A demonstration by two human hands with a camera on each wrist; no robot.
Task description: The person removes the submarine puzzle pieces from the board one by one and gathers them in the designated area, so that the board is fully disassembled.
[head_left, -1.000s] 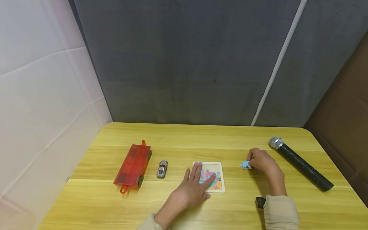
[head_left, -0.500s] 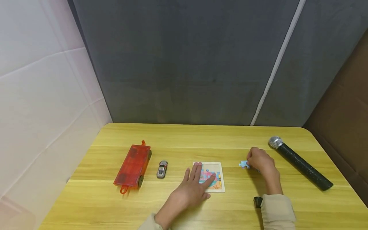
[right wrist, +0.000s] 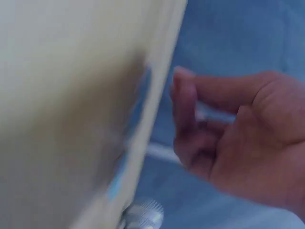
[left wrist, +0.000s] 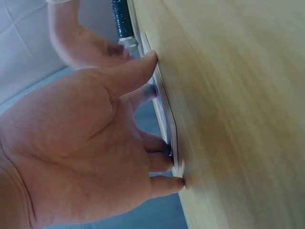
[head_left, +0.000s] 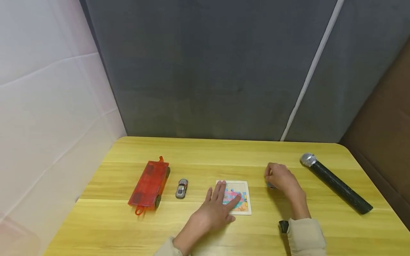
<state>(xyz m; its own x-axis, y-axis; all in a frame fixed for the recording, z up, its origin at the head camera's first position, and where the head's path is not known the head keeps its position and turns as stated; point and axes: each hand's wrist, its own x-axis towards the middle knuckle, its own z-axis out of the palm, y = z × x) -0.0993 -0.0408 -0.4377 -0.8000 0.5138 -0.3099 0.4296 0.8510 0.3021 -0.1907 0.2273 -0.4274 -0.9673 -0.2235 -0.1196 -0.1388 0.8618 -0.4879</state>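
My left hand (head_left: 214,209) lies spread over a small jigsaw puzzle board (head_left: 249,204) with a pale frame and a colourful picture. Its fingers cover the board's left part; in the left wrist view the fingertips of the left hand (left wrist: 90,148) rest along the board's thin edge (left wrist: 174,138). To the right, my right hand (head_left: 283,179) is over blue puzzle pieces (head_left: 271,186), which it mostly hides. In the blurred right wrist view, thumb and forefinger of the right hand (right wrist: 252,138) meet with nothing seen between them, apart from the light blue pieces (right wrist: 116,181) on the table.
A black microphone (head_left: 336,183) with a silver head lies right of my right hand. Left of the board stand a small silver toy car (head_left: 181,188) and a red see-through wheeled toy trailer (head_left: 150,183). Dark grey fabric (head_left: 205,71) rises behind the wooden table (head_left: 192,149).
My right hand has shifted a little left, over the blue piece that showed beside its fingertips before. The left hand keeps its place on the board.
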